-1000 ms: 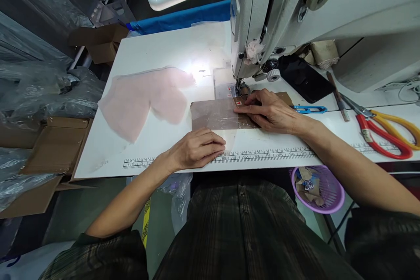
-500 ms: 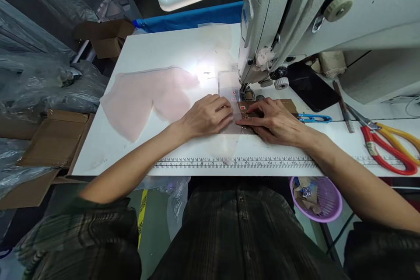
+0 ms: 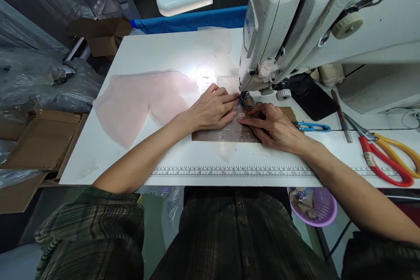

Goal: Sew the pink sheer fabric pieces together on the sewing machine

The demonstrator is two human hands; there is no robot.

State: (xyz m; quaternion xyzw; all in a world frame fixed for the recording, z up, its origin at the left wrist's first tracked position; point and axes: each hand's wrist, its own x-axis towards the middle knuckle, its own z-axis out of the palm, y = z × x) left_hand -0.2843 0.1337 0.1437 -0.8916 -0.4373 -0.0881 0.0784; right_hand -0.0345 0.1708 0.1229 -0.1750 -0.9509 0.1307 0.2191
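Note:
A thin, see-through pale fabric piece (image 3: 229, 138) lies under the sewing machine's needle area, with a small red-and-white mark (image 3: 242, 115) on it. My left hand (image 3: 215, 108) rests on it, fingers stretched flat and tips close to the presser foot (image 3: 243, 97). To the right of the mark, my right hand (image 3: 274, 126) pinches the fabric near its edge, thumb and fingertips low on the surface. Beneath both hands is a shiny brown sheet (image 3: 208, 135). My fingers partly cover the fabric's outline.
A pale pink fabric piece (image 3: 131, 100) lies at left. Blue thread snips (image 3: 313, 127), a black phone-like slab (image 3: 311, 96) and red-and-yellow scissors (image 3: 383, 157) are at right. The machine head (image 3: 262, 30) stands above; a printed ruler (image 3: 229, 171) runs along the front edge.
My left hand has moved right and its fingers have stretched toward the presser foot. The brown sheet now shows farther left. My right hand has stayed nearly in place; the view has shifted slightly.

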